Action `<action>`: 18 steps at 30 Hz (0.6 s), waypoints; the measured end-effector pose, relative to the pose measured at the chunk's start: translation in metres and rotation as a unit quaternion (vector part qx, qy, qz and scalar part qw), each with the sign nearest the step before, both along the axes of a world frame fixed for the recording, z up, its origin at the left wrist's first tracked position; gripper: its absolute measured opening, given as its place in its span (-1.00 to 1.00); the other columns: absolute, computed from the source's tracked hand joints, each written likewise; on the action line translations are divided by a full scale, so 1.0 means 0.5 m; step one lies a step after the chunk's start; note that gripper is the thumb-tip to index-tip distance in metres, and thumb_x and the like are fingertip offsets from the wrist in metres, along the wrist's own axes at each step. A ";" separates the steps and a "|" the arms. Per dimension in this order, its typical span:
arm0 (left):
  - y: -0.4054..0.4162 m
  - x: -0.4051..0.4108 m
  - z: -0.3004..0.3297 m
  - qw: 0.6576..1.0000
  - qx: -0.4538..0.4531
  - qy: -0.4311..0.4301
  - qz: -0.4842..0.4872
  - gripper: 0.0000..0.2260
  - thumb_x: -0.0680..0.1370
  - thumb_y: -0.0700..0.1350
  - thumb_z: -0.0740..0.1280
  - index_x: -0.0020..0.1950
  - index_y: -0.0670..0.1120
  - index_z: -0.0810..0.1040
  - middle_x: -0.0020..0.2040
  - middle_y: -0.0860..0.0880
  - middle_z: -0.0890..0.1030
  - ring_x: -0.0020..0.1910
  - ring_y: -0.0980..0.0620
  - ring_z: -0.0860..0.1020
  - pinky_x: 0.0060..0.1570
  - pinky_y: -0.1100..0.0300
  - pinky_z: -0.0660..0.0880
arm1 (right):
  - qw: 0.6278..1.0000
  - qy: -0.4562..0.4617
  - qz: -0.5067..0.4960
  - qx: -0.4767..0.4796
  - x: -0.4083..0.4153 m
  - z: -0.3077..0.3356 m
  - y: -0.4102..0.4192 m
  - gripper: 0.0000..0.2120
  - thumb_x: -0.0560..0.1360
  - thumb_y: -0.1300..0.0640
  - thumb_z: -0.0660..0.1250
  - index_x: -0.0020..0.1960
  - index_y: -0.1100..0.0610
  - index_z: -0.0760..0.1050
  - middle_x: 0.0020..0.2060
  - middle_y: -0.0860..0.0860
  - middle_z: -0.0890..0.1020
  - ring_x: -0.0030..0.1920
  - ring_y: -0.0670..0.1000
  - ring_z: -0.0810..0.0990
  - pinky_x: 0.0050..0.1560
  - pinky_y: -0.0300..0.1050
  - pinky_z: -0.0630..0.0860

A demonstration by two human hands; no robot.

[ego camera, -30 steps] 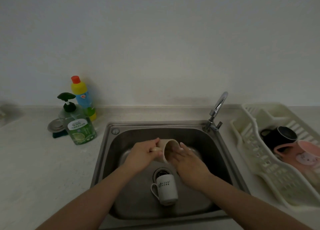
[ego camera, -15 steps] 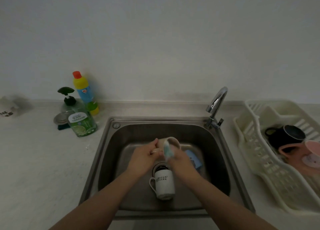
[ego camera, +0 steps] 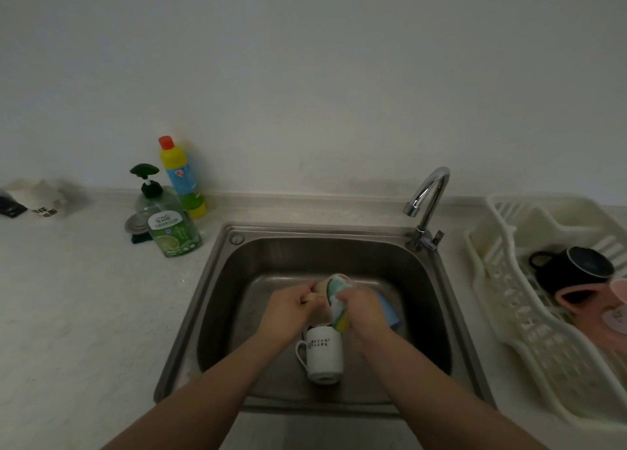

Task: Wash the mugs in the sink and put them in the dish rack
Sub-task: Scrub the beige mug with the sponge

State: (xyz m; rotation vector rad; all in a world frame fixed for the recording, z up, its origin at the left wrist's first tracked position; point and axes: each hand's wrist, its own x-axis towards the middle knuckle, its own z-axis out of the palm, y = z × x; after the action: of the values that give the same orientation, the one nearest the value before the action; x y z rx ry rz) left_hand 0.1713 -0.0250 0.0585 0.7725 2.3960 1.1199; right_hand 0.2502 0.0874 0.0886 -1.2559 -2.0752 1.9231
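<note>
Over the steel sink (ego camera: 217,300) my left hand (ego camera: 288,310) grips the handle of a beige mug (ego camera: 321,286), which is mostly hidden between my hands. My right hand (ego camera: 364,310) holds a green and yellow sponge (ego camera: 337,305) pressed against the mug's mouth. A white mug with dark lettering (ego camera: 322,356) lies on its side on the sink floor just below my hands. In the cream dish rack (ego camera: 502,300) at the right sit a black mug (ego camera: 573,268) and a pink mug (ego camera: 597,310).
A blue cloth (ego camera: 390,314) lies on the sink floor behind my right hand. The tap (ego camera: 427,202) stands at the sink's back right corner. A green soap dispenser (ego camera: 168,226) and a yellow bottle (ego camera: 181,178) stand on the counter at the left.
The sponge has come into my right hand and now covers the beige mug's mouth, where bare fingers were before. The view has tilted up and widened.
</note>
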 end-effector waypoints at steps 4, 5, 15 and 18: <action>-0.020 -0.035 0.000 1.000 0.022 -0.018 0.004 -0.91 0.51 -0.02 0.40 -0.03 0.05 0.69 -0.24 0.12 0.65 -0.15 0.13 0.60 0.00 0.11 0.53 | 0.772 0.035 0.359 0.524 0.046 -0.078 0.034 -0.53 0.51 0.23 0.30 0.42 0.07 0.38 0.32 0.02 0.51 0.36 0.02 0.42 0.47 -0.13 0.17; -0.025 -0.040 0.002 1.000 0.001 -0.012 -0.018 -0.90 0.51 -0.03 0.40 -0.06 -0.02 0.68 -0.23 0.06 0.65 -0.16 0.09 0.60 0.00 0.05 0.53 | 0.670 0.026 0.398 0.626 0.056 -0.102 0.061 -0.43 0.46 0.22 0.35 0.46 0.10 0.34 0.40 0.05 0.43 0.45 0.06 0.32 0.51 0.00 0.00; -0.011 -0.017 -0.010 0.998 -0.051 0.026 0.020 -0.83 0.52 0.04 0.36 -0.04 -0.02 0.67 -0.13 0.05 0.67 -0.10 0.11 0.59 0.01 0.08 0.51 | 0.921 0.008 0.205 0.332 0.030 -0.043 -0.019 -0.75 0.60 0.21 0.12 0.13 0.01 0.53 -0.09 -0.08 0.60 -0.13 -0.09 0.55 -0.17 -0.29 0.46; -0.016 -0.021 0.001 0.999 -0.012 0.002 0.041 -0.80 0.52 0.00 0.37 0.10 0.00 0.69 -0.02 0.04 0.70 -0.03 0.12 0.61 0.09 0.11 0.51 | 0.913 -0.020 0.211 0.349 -0.010 0.008 -0.020 -0.77 0.63 0.23 0.13 0.21 0.16 0.49 0.08 0.07 0.59 0.04 0.03 0.57 -0.02 -0.20 0.47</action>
State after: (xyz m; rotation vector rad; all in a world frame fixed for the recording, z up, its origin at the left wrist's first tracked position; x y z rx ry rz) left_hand 0.1607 -0.0331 0.0591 0.6735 2.4601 1.1202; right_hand 0.2449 0.0775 0.0927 -0.7236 -2.8418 1.0232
